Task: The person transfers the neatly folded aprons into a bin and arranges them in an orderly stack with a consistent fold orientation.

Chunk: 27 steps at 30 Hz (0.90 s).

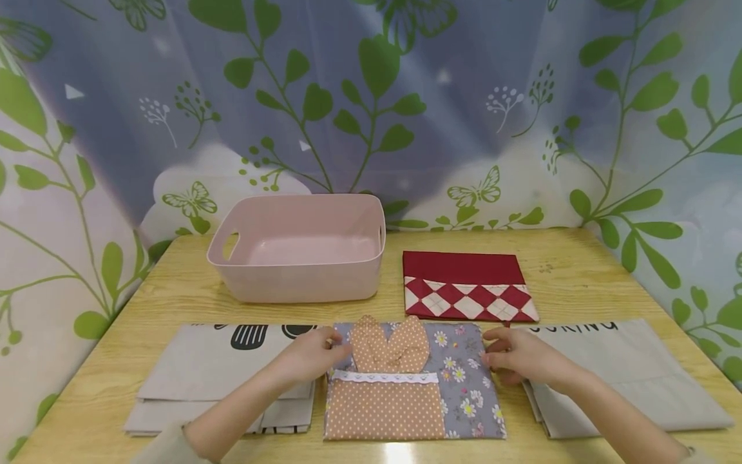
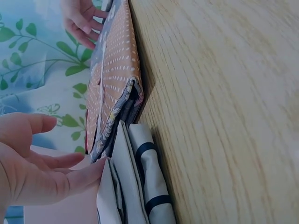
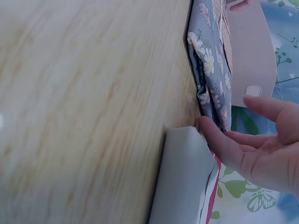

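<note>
Between the two hands lies a folded floral apron (image 1: 472, 393), grey-blue with daisies, an orange polka-dot panel, white lace trim and a bow. At its upper left corner is the left hand (image 1: 310, 353), thumb and fingers apart; the left wrist view shows the fingertips near the apron's layered edge. The right hand (image 1: 518, 356) reaches the opposite side, its fingertips right at the edge of the folds (image 3: 212, 88), the fingers loosely extended. Neither hand grips the apron, which lies flat on the table.
Folded beige cloths flank the apron: one with utensil prints (image 1: 214, 367) at left, one with dark lettering (image 1: 626, 380) at right. Behind stand a pink plastic basket (image 1: 301, 283) and a folded red cloth with a diamond pattern (image 1: 464, 270). A leaf-printed curtain (image 1: 464, 129) hangs behind the wooden table (image 1: 180, 277).
</note>
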Available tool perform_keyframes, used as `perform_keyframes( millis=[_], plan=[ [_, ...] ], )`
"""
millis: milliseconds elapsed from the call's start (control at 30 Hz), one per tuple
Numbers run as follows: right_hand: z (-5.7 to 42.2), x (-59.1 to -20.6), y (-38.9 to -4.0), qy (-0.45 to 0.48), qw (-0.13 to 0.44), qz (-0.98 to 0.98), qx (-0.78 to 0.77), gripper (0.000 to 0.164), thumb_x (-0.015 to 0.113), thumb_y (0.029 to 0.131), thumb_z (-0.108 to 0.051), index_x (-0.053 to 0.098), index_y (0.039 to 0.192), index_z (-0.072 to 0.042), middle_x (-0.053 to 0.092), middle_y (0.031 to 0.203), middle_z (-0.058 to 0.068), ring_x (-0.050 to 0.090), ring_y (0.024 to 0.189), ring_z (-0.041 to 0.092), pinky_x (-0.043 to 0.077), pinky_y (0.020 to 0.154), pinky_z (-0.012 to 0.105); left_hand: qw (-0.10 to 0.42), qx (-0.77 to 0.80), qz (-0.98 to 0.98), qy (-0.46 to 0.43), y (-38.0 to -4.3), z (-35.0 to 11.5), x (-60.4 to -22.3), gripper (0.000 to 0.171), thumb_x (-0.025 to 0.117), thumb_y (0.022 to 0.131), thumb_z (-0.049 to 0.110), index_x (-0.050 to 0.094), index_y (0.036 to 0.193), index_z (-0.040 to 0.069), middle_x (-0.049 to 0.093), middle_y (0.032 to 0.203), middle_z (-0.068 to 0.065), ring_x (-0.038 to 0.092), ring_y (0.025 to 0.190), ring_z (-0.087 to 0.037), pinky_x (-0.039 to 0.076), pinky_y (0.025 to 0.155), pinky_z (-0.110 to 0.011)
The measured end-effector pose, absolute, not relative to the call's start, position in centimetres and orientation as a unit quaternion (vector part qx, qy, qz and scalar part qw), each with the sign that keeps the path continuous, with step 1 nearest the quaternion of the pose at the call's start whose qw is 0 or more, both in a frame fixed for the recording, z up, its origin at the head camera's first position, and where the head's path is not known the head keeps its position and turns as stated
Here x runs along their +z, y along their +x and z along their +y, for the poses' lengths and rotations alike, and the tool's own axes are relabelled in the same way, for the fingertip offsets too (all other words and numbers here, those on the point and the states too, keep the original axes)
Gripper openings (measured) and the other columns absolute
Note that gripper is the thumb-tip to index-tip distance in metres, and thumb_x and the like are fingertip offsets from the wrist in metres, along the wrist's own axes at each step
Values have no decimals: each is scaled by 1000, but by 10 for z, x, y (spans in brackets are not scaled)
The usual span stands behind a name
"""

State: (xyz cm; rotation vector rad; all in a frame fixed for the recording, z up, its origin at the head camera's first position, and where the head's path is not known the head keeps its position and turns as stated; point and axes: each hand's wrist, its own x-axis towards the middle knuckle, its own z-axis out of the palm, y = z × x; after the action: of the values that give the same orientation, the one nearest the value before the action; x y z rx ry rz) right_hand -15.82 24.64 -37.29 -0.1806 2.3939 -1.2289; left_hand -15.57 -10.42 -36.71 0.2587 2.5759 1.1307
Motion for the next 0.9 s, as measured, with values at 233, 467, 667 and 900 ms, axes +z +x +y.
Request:
perform_keyframes(
  millis=[233,467,667,900],
  plan=[
    [243,-370,-158,-52,231,857,-458,60,64,87,-13,34,130,16,55,114,28,60,96,29,56,66,41,193,469,861,47,-154,-104,-369,51,55,92,34,48,126,-2,53,120,-18,51,109,-35,42,89,-55],
    [240,-373,-158,-41,217,868,-444,59,64,86,-10,34,129,17,57,107,23,59,94,27,55,73,41,219,581,784,-13,-156,-102,-372,53,44,98,30,33,134,-8,40,130,-25,45,115,-38,47,88,-47],
    [237,-376,-158,-29,218,859,-463,59,62,87,-5,30,130,20,55,105,21,59,88,24,55,70,39,231,652,722,-29,-157,-104,-376,57,39,99,30,25,135,-11,33,129,-30,46,111,-39,47,85,-52],
    [239,-380,-159,-25,232,835,-498,63,61,88,-5,24,133,19,52,111,27,60,90,26,55,68,40,254,698,668,-48,-165,-109,-378,61,35,100,30,14,140,-11,23,136,-40,40,117,-50,44,88,-55]
  ],
)
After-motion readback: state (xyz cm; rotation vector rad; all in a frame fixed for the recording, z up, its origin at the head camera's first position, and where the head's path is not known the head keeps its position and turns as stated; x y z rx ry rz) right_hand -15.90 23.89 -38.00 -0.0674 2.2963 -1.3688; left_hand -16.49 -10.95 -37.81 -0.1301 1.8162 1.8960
